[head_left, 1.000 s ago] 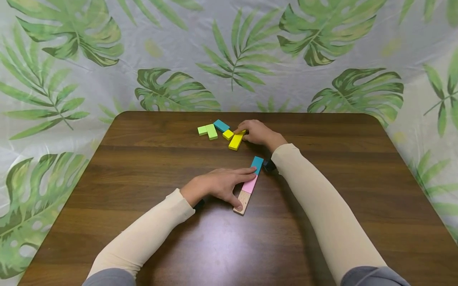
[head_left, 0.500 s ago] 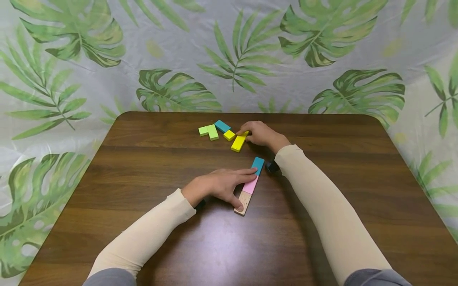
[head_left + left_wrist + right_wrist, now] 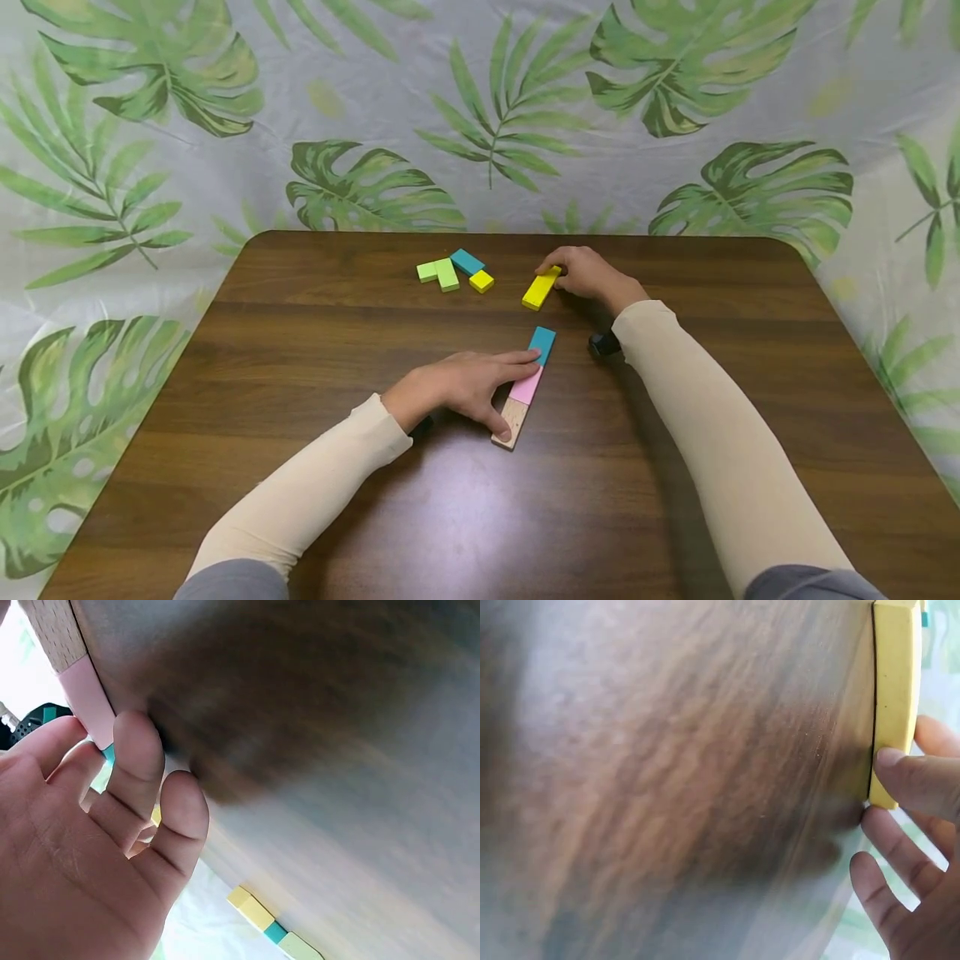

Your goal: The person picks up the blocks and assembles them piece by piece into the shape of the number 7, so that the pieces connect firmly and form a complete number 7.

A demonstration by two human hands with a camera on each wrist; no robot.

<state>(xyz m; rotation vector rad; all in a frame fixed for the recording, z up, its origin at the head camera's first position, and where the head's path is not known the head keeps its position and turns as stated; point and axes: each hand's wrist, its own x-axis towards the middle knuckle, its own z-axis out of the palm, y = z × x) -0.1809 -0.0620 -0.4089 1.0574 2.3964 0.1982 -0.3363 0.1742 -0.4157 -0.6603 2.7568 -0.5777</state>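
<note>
Right hand [image 3: 592, 275] clamped by thumb and fingers on the yellow block [image 3: 540, 289], which lies just beyond the far end of the three-colour row [image 3: 527, 387]. Left hand [image 3: 468, 387] rests on that row, thumb and fingers apart (thumb on its wood-toned end). Small cluster of blocks [image 3: 447, 275] beyond the row, to its left. Brown wood-grain table [image 3: 315, 333]: glare nearer than the row, broad surface either side of it, far edge well past it. Leaf-printed sheet [image 3: 525, 50] behind.
</note>
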